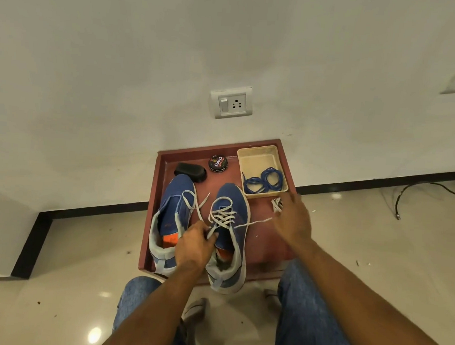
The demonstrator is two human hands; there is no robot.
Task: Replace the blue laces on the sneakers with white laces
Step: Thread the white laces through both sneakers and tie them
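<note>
On the left of the red tray stands the left sneaker, its white lace only partly threaded and lying loose over the toe end. Just beside it, the left hand rests between the two shoes, fingers curled and pinching one end of the white lace of the right sneaker near the shoe's opening. That sneaker carries a white lace crossed through several rows of eyelets, and its other end runs taut to the right, toward the right hand. This hand hovers over the tray with fingers spread downward; whether it actually grips the lace end cannot be told. A small bundle of white lace lies at its fingertips. Behind, a black brush, a round tin reading "Cherry", and a cream box holding the coiled blue laces.
</note>
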